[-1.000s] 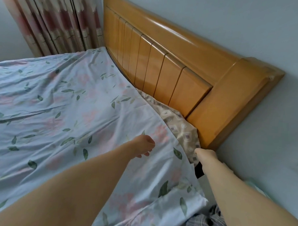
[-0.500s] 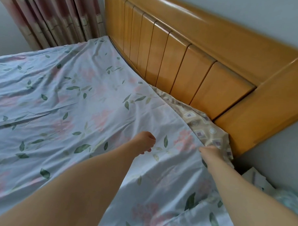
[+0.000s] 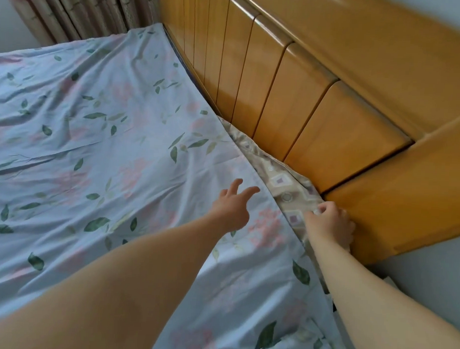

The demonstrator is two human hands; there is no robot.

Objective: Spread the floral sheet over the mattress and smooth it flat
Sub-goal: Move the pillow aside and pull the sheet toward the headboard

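Observation:
The pale blue floral sheet (image 3: 114, 153) with green leaves and pink blooms lies across the mattress, creased at the left and bunched near my body. A strip of the beige patterned mattress cover (image 3: 284, 182) shows uncovered along the headboard. My left hand (image 3: 232, 206) hovers or rests over the sheet near that edge, fingers spread and extended. My right hand (image 3: 329, 223) is at the mattress corner by the headboard, fingers curled and pinching the beige cover's edge.
The wooden slatted headboard (image 3: 293, 92) runs along the right, its thick end post (image 3: 407, 192) close to my right hand. Patterned curtains (image 3: 80, 9) hang behind the bed's far side. A grey wall (image 3: 430, 275) sits lower right.
My left hand opened its fingers and reached further toward the headboard edge. My right hand moved up to the mattress corner and curled onto the beige cover. The view moved closer.

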